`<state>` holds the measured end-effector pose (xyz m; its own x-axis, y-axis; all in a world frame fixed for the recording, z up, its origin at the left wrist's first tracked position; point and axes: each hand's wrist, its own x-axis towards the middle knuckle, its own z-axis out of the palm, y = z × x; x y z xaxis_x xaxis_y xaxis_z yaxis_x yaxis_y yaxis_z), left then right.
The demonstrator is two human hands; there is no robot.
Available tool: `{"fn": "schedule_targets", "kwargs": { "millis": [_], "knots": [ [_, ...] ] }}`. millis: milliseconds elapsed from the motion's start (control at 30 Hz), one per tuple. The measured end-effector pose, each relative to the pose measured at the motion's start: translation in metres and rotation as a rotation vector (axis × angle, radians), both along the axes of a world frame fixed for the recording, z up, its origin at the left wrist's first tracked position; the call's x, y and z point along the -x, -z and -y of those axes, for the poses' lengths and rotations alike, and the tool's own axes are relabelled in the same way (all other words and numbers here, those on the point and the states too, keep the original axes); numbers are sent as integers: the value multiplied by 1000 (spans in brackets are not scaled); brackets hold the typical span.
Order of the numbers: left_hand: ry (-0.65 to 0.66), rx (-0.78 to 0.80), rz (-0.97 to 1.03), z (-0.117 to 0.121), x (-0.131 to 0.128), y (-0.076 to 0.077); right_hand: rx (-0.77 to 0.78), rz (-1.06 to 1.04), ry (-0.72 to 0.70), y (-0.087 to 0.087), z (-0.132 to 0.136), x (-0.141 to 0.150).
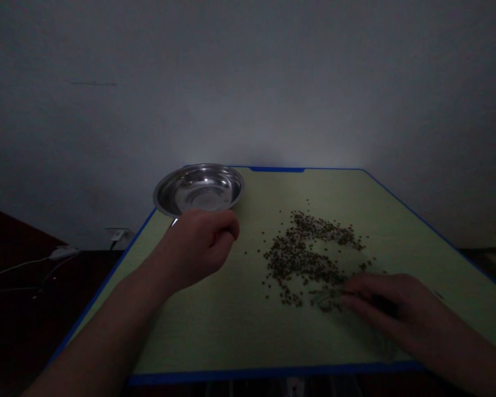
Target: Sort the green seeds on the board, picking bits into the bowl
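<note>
My left hand [202, 242] is closed in a fist just in front of a shiny steel bowl [165, 208]. Whatever the fist holds, if anything, is hidden; a thin bright sliver [174, 222] shows beside it, below the bowl's rim. At the right, my right hand [397, 309] has thumb and fingers pinched together, low over the table. A blurred, pale greenish thing [326, 298] reaches from these fingertips into the small dark grains [293, 256]. Its kind is not clear. The grains lie scattered in a loose curved patch, mixed with paler bits.
A pale yellow-green table [215, 336] with a blue edge stands against a grey wall [273, 82]. The bowl is at its back left corner. On the left, beyond the table, a power strip [64, 252] and cords lie near a wall socket [118, 234].
</note>
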<state>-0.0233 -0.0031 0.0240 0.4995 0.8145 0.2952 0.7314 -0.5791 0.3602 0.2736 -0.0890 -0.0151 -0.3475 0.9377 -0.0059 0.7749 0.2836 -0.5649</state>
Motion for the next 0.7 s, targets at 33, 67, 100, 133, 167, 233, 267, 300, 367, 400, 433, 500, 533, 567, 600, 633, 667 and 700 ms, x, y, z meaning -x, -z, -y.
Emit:
{"fn": "schedule_targets", "kwargs": {
  "millis": [33, 67, 100, 133, 167, 233, 267, 300, 367, 400, 433, 500, 533, 567, 600, 633, 667, 700],
  "knots": [
    [-3, 1, -3, 0, 0, 0, 9, 2, -4, 2, 0, 2],
    [-5, 2, -5, 0, 0, 0, 18, 3, -11, 5, -1, 5],
    [-7, 3, -5, 0, 1, 1, 24, 6, -16, 7, -2, 9],
    [-10, 3, -5, -1, 1, 1, 21, 7, -16, 9, -4, 11],
    [-12, 0, -3, -1, 1, 2, 15, 10, -14, 10, -5, 14],
    [-15, -6, -3, -1, 2, 3, 6, 15, -4, 12, -9, 17],
    [-16, -8, -3, -2, 2, 3, 6, 14, 2, 13, -11, 18],
    [-15, -7, -2, -2, 2, 4, 15, 13, 9, 13, -13, 19],
    [-12, -3, 4, -2, 2, 4, 34, 11, 17, 14, -16, 20],
    [-10, -3, 7, -2, 2, 5, 37, 11, 18, 14, -18, 20],
    [-8, -4, 8, -2, 2, 5, 37, 14, 16, 14, -19, 22],
    [-7, -3, 6, -1, 2, 5, 31, 21, 3, 14, -21, 26],
    [-9, 0, 4, -1, 2, 5, 27, 25, -5, 14, -22, 29],
    [-11, 4, 2, -1, 2, 5, 26, 29, -16, 14, -22, 32],
    [-15, 9, 1, -1, 2, 5, 26, 34, -30, 13, -23, 34],
    [-18, 12, 1, -1, 1, 5, 24, 39, -49, 13, -23, 37],
    [-20, 14, 1, -1, 1, 5, 22, 43, -71, 12, -22, 39],
    [-22, 15, 0, -2, 1, 5, 20, 47, -93, 12, -22, 40]
  ]
}}
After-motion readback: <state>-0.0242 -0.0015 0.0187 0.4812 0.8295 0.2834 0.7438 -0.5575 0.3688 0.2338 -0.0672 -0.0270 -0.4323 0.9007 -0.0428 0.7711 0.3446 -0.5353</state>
